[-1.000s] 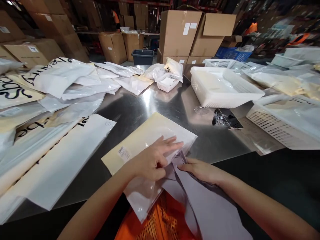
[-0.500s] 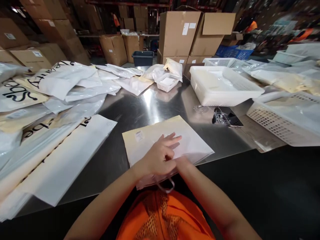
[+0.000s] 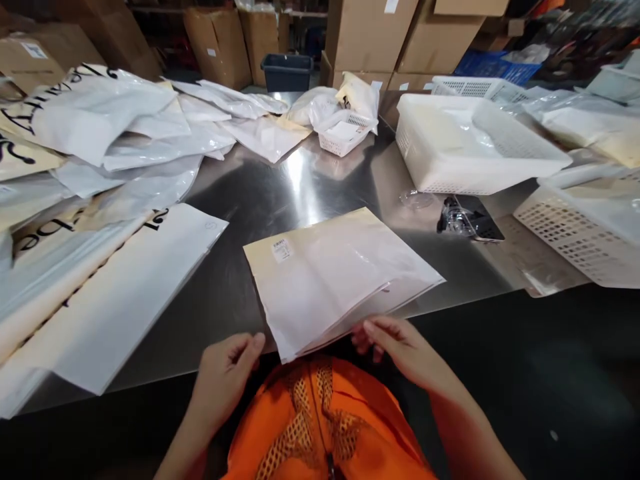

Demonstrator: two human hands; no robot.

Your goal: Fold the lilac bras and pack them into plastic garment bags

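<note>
A flat white plastic mailing bag (image 3: 320,280) with a small barcode label (image 3: 281,249) lies on the steel table in front of me, its near edge close to my orange vest. Left of its near corner is my left hand (image 3: 225,373), apart from the bag, thumb pressed on curled fingers; whatever they hold, if anything, is hidden. At the bag's near right edge, my right hand (image 3: 397,347) has its thumb and fingers closed together. Whether the edge lies between those fingers I cannot make out.
Stacked white bags (image 3: 150,280) cover the left side of the steel table (image 3: 260,200). Toward the back stands a small white basket (image 3: 340,143). Right of centre are a large white bin (image 3: 450,167), a phone (image 3: 483,219) and a perforated basket (image 3: 570,227). Cardboard boxes (image 3: 370,40) rise behind.
My hands were crossed over the bag's near part; they have moved apart to its left and right sides. The thin strip looping from the near edge no longer shows. My view has tilted down.
</note>
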